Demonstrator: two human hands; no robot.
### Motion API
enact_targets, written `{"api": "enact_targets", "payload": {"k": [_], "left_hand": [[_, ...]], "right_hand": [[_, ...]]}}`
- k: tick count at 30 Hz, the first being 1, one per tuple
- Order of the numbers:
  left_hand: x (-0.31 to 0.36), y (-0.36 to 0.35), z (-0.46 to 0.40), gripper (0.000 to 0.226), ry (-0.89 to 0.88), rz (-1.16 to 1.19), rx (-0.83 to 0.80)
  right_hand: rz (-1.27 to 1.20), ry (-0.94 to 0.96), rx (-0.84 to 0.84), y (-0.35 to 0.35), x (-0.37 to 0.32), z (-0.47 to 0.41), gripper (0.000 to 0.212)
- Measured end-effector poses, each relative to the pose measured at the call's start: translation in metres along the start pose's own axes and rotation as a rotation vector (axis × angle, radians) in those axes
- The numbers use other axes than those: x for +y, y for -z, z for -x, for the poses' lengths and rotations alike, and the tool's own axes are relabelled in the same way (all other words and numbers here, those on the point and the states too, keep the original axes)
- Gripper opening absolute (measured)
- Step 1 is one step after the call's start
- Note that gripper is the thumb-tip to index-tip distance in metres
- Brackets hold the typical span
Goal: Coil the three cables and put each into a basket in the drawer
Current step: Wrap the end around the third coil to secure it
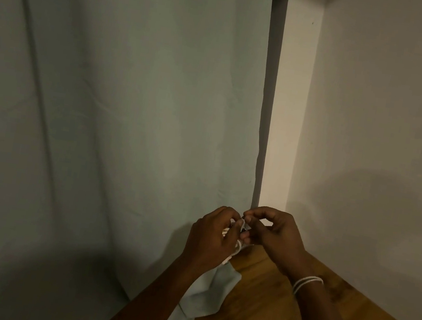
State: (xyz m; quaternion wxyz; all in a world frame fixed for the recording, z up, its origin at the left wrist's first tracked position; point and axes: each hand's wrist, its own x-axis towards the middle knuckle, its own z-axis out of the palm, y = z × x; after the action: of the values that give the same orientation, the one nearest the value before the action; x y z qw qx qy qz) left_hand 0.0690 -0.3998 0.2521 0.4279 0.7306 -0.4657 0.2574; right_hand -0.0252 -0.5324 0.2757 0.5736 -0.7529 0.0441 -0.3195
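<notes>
Cable (pixel 236 247), apparently white, pinched between both hands (pixel 241 232).

the curtain (pixel 118 119) hangs close on the left and its hem (pixel 213 293) spills onto the worktop (pixel 277 313). the wall (pixel 385 130) closes the right side. bare wood lies open between them, nearer the camera.

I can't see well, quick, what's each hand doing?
Left hand: grips the white cable.
Right hand: pinches the same cable.
</notes>
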Motion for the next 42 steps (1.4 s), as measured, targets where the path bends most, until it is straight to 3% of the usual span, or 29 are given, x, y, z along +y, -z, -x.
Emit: {"api": "enact_targets", "payload": {"k": [4, 8, 13, 18, 23, 27, 35, 42], "left_hand": [[-0.001, -0.004, -0.001, 0.038, 0.019, 0.122, 0.011], [0.002, 0.0, -0.008, 0.034, 0.036, 0.184, 0.051], [-0.001, 0.003, -0.007, 0.025, 0.051, 0.202, -0.006], [-0.002, 0.003, 0.001, 0.023, 0.074, 0.265, -0.092], [0.004, 0.002, 0.005, 0.032, 0.119, 0.322, -0.131], [0.009, 0.001, 0.004, 0.022, 0.139, 0.415, -0.136], [0.008, 0.001, 0.018, 0.022, 0.177, 0.53, -0.182], [0.007, 0.003, 0.011, 0.01, 0.218, 0.504, -0.224]], "right_hand": [[0.3, 0.212, 0.065, -0.007, 0.003, 0.001, 0.011], [0.397, 0.307, 0.131, -0.012, 0.009, 0.001, 0.015], [0.276, 0.189, 0.164, -0.011, -0.004, 0.002, 0.018], [-0.282, -0.056, 0.119, -0.008, -0.029, 0.005, 0.028], [-0.18, -0.007, 0.128, -0.007, -0.033, 0.003, 0.035], [-0.083, 0.021, 0.153, -0.004, -0.037, 0.003, 0.038], [-0.271, -0.037, 0.168, -0.003, -0.042, 0.016, 0.03], [-0.157, 0.019, 0.09, 0.003, -0.046, 0.022, 0.03]]}}
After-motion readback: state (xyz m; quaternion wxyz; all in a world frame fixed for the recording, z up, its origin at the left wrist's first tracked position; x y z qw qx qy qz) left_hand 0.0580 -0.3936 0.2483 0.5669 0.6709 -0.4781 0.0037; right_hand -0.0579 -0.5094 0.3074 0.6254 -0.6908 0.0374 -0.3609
